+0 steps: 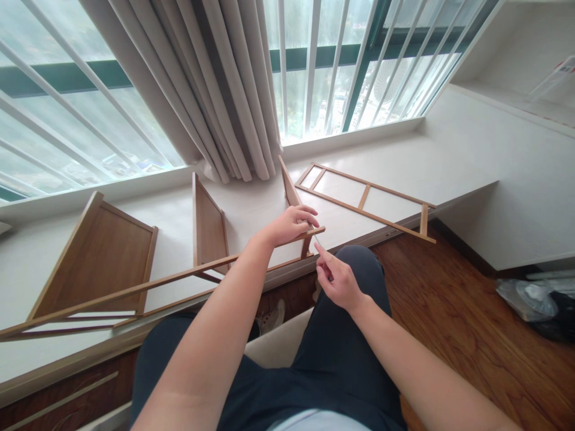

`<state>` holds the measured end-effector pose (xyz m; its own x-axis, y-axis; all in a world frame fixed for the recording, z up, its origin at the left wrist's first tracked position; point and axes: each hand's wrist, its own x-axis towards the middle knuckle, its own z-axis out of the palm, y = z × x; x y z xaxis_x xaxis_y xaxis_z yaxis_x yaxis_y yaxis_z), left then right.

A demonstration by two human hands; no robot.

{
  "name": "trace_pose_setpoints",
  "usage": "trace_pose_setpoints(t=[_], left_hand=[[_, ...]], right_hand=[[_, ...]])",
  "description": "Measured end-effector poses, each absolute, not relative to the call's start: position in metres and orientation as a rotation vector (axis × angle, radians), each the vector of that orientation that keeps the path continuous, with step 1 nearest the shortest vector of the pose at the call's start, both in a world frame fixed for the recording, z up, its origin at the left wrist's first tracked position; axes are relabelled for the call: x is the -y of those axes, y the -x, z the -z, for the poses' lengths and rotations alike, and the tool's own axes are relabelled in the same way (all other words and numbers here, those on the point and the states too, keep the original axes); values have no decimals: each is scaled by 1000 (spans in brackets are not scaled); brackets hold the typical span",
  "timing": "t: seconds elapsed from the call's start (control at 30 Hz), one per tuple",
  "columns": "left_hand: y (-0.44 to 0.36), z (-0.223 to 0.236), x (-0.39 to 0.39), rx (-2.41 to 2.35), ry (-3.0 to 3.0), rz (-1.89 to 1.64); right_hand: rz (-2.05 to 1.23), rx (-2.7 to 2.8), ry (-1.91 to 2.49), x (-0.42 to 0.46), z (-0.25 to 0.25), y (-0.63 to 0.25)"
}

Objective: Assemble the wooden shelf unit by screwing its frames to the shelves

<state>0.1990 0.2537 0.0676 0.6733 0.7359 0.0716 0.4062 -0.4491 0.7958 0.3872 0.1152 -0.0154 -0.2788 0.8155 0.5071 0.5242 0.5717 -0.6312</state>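
The wooden rack [179, 276] lay on its side along the white sill [256, 211], its near frame running from the left edge of the view to just in front of the person. Three boards stood on edge behind that frame, well apart: a broad left board [96, 257], a middle board [207, 224], and a right board [290, 187], close to the hands.

The left hand [294, 224] lay over the rack's right end, its fingers bent and slightly spread above the tip of the rail; I could not tell whether the thumb pinched anything beneath. The right hand [335, 276] was just below, index finger stretched up to a thin rod [317, 238] at the rack's end, the other fingers curled toward the palm. Whether the rod was pinched or only touched could not be told.

To the right of the rack, a loose frame [364, 197] with crosspieces lay flat on the sill, one end jutting past the edge. Behind, a grey curtain [224, 90] hung between barred windows [314, 66]. The person's dark trousers [354, 287] showed below the sill, with a shoe [272, 317] beneath. At far right, a plastic bag [525, 298] lay on the wooden floor [435, 305] beside a white cabinet [476, 143].
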Motion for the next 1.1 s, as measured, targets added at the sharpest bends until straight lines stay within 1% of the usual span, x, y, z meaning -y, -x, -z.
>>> trace_pose_setpoints(t=[0.5,1.1], left_hand=[[-199,-69,-253,-890,-2079,-524],[-199,-69,-253,-887,-2085,-517]], right_hand=[[-389,1859,1220,-116,14,-387],[-400,1891,1317,-119,18,-386]])
